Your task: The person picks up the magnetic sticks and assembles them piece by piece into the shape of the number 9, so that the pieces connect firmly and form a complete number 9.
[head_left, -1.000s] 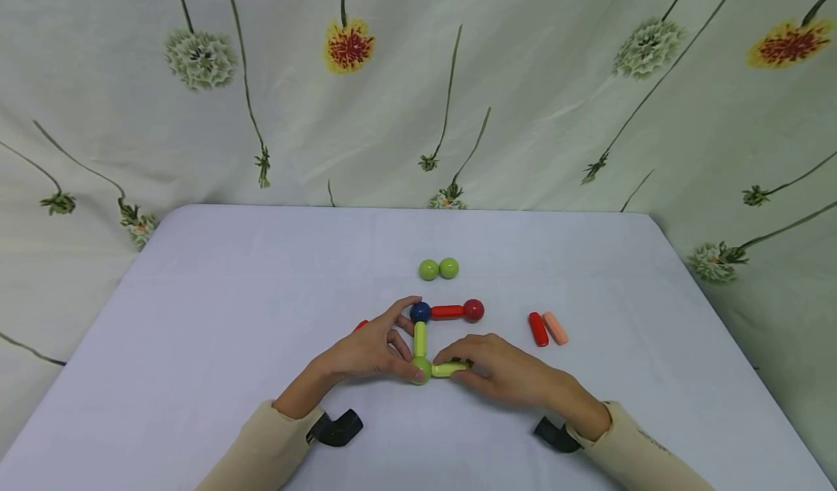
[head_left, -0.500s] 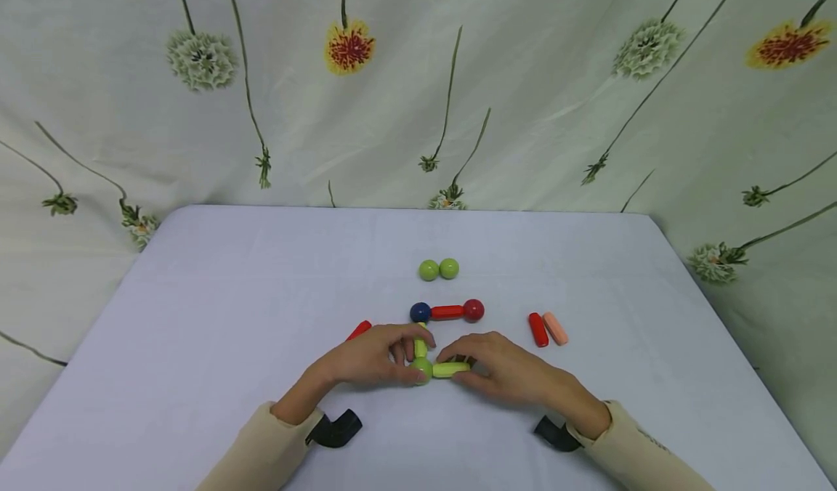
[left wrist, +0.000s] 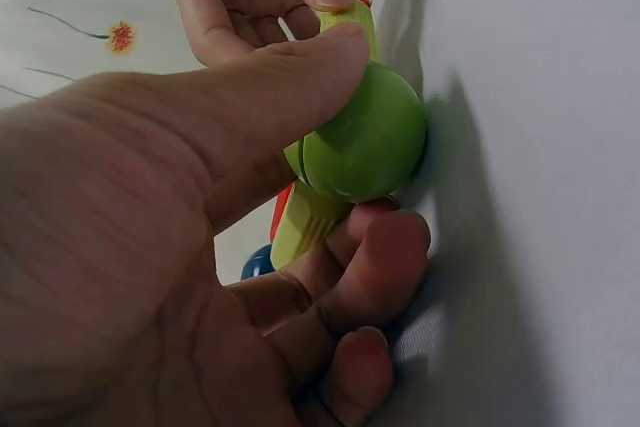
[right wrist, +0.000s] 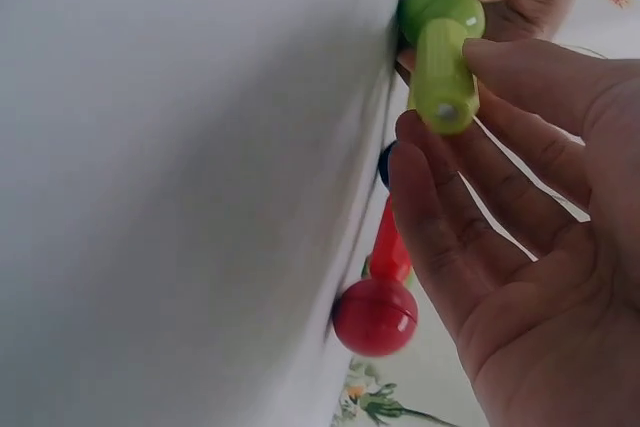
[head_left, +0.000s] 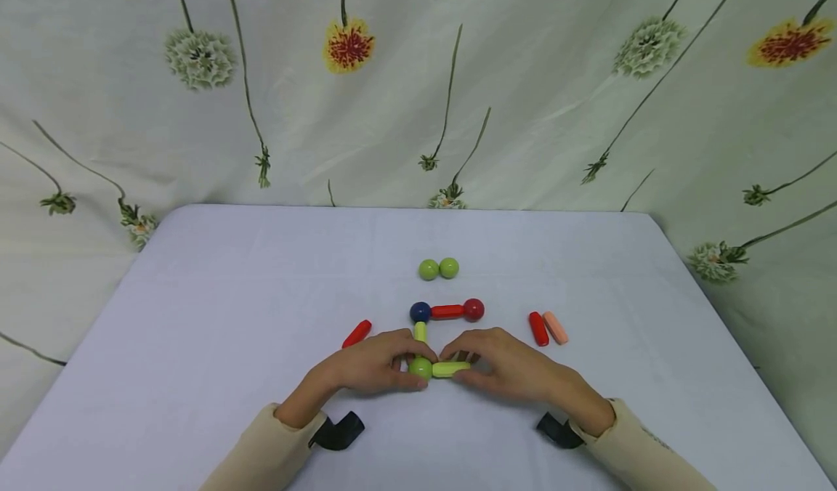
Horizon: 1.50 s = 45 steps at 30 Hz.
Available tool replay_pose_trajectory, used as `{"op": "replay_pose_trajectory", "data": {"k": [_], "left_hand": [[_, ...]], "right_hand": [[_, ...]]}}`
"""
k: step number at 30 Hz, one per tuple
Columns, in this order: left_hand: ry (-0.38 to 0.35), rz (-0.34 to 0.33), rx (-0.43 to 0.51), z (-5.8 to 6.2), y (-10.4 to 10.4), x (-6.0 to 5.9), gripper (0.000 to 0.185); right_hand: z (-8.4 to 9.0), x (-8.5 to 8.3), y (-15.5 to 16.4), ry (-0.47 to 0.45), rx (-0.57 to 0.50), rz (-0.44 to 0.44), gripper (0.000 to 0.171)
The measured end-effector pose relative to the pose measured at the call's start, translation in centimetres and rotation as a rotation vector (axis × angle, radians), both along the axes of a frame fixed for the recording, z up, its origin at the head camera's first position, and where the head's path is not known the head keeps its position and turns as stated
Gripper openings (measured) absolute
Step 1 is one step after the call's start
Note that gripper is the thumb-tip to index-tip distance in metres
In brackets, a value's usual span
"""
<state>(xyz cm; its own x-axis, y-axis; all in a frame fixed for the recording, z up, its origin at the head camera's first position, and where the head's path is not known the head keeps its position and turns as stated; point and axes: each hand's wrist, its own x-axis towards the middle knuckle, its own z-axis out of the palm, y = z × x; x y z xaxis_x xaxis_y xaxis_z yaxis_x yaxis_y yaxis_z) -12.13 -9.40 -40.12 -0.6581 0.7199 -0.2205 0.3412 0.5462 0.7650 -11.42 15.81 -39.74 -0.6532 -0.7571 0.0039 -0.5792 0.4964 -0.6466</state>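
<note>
In the head view my left hand (head_left: 382,362) pinches a green ball (head_left: 421,368) between thumb and fingers, close to the white tabletop. My right hand (head_left: 508,366) holds a short yellow-green rod (right wrist: 443,77) whose inner end meets that ball. A second yellow-green rod (head_left: 421,330) runs from the ball away from me to a dark blue ball (head_left: 421,312). From the blue ball a red rod (head_left: 447,312) leads right to a red ball (right wrist: 376,317). Together these form an open-sided shape. The left fingers partly cover the second rod.
Two loose green balls (head_left: 448,267) sit beyond the shape. To the right lie a red rod (head_left: 538,329) and an orange rod (head_left: 556,328), side by side. Another red rod (head_left: 356,333) lies just past the left hand. A flower-printed cloth (head_left: 392,135) hangs behind the table.
My left index finger has come off the blue ball and drawn back toward the green ball. The left red rod shows more fully. The right hand keeps its hold nearly unmoved.
</note>
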Motion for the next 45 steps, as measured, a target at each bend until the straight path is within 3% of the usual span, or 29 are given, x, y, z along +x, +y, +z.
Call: {"op": "replay_pose_trajectory", "data": {"k": [10,21,27,35,45], "left_hand": [[-0.035,0.016,-0.010,0.0,-0.2,-0.1,0.030],[-0.065,0.018,-0.005,-0.3,-0.2,-0.2,0.029],[-0.069,0.023,0.000,-0.2,-0.3,-0.1,0.029],[-0.084,0.032,0.000,-0.1,-0.3,-0.1,0.029],[-0.091,0.034,0.000,0.0,-0.2,-0.1,0.029]], "right_hand": [[1.5,-2.0,1.0,0.071,-0.060,-0.069,0.028],[2.7,-8.4,0.7,0.157,-0.029,-0.182,0.029],[2.4,-10.8,0.1,0.129,0.013,-0.228,0.031],[1.7,-12.3,-0.5,0.069,0.045,-0.252,0.032],[1.4,-12.5,-1.0,0.070,0.080,-0.255,0.031]]}}
